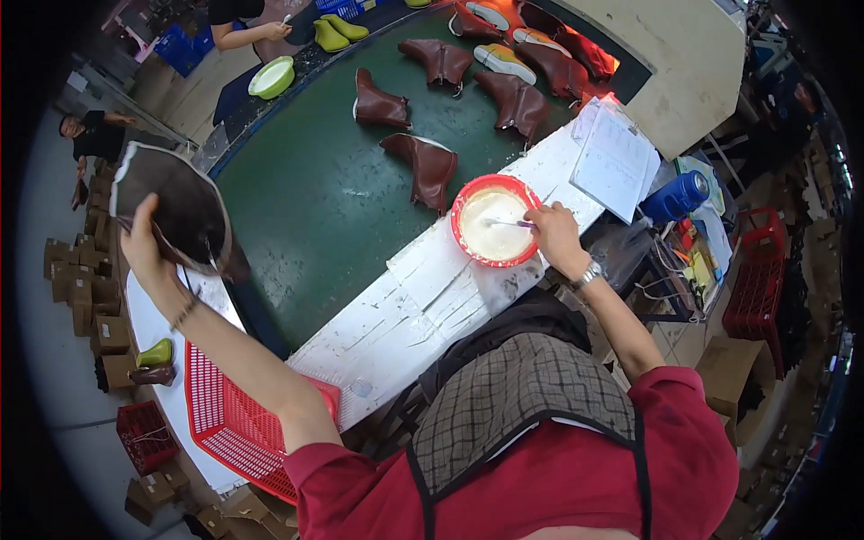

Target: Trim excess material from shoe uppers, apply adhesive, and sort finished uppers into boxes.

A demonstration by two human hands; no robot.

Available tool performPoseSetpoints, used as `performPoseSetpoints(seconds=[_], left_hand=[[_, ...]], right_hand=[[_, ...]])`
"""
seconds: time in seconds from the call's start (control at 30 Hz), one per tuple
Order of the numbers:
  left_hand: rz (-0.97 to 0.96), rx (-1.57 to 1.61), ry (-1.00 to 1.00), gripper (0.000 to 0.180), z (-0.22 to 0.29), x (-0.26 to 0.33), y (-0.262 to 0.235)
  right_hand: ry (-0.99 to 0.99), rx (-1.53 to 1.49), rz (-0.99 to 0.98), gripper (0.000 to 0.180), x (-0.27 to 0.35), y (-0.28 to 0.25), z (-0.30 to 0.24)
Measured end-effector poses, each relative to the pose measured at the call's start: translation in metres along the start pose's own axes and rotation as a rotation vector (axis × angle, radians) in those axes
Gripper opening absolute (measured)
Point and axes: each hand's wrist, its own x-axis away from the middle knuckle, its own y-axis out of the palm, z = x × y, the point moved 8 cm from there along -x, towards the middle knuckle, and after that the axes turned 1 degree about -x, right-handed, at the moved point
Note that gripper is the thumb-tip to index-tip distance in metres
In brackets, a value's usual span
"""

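Note:
My left hand (148,238) is raised at the left, its fingers closed on a boot upper (175,198). Its broad dark grey-brown face, edged with a pale rim, is turned up. My right hand (556,232) pinches the thin handle of a brush (515,223), whose tip lies in white paste (493,236). A red bowl (461,247) on the white ledge holds this paste. Beyond the bowl, a brown ankle boot (430,171) lies on the green belt (297,216), with another brown boot (380,101) farther off.
More brown boots and yellow-orange shoes (504,63) crowd the belt's far right end beside a glowing orange opening. Papers (612,162) and a blue flask (675,196) are at the right. A red basket (238,414) stands lower left. Across the belt, a person's hand (277,31) is near a green bowl (272,79).

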Motion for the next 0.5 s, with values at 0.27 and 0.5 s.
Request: performPoseSetpoints(seconds=[0.27, 0.5], left_hand=[[-0.598, -0.209, -0.467, 0.043, -0.120, 0.211, 0.106], [-0.842, -0.131, -0.680, 0.033, -0.143, 0.269, 0.167]], right_hand=[[0.150, -0.267, 0.098, 0.013, 0.047, -0.011, 0.041], [0.250, -0.361, 0.170, 0.016, 0.059, -0.021, 0.045]])
